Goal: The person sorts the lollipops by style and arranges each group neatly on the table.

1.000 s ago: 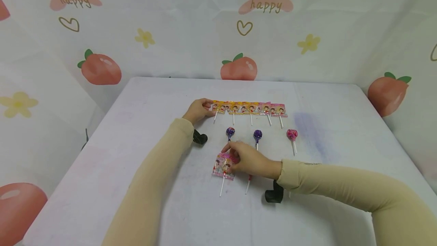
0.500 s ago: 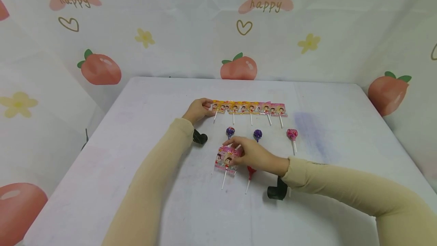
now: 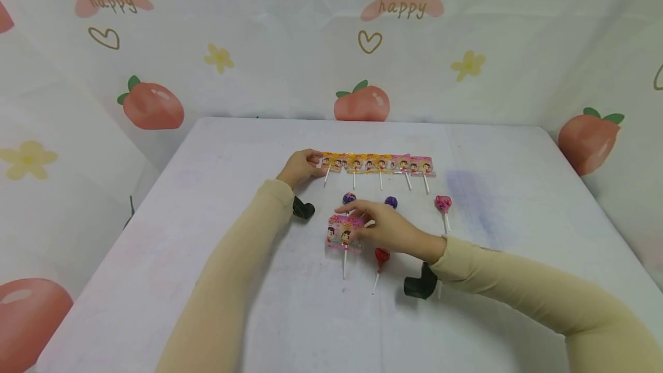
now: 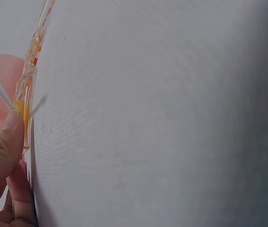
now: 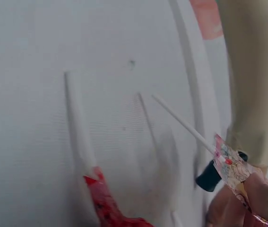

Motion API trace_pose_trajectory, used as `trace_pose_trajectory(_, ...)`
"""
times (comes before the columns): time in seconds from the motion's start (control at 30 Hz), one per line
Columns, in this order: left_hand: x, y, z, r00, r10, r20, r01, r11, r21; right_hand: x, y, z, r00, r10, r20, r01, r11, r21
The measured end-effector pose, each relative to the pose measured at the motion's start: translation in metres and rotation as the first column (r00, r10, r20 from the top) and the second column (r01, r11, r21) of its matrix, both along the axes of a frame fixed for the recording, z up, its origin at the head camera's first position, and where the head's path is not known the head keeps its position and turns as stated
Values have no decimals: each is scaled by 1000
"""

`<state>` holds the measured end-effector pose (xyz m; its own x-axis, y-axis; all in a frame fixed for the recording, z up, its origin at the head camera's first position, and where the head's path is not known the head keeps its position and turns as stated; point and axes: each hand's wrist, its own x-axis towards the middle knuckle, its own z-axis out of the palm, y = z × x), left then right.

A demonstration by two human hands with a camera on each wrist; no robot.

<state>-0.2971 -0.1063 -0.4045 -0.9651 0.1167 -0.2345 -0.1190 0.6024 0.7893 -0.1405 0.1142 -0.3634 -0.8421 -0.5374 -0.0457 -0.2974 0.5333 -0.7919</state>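
Wearing a long left sleeve and a long right sleeve, both pale, creamy tan. Ending in plain cuffs at the wrists. Showing a tiny dark mark past the right cuff (too small to read). Bunching into wrinkles near the right elbow. Also wearing a chunky black wrist piece on each arm, poking out beside the cuff.

Purple lollipops are partly hidden by the right hand. From the right wrist, the red lollipop is cropped.
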Motion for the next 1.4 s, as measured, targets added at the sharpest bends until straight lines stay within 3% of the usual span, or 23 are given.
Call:
trace_pose_trajectory(0.23,1,0,2,1000,1,5,-1,1000,-8,-9,10,21,999,-33,-7,32,994,-108)
trace_pose_trajectory(0.5,0,0,2,1000,9,15,-9,1000,4,-21,36,58,989,-143,42,149,963,-227)
trace_pose_trajectory(0.7,0,0,1,1000,7,17,-7,1000,1,-29,63,79,973,-226,-48,202,933,-298)
trace_pose_trajectory(1.0,0,0,1,1000,14,18,-14,1000,1,-49,106,89,888,-426,-172,367,883,-291)
trace_pose_trajectory(1.4,-1,1,1,1000,14,19,-14,1000,-2,-79,156,61,787,-595,-162,544,794,-271)
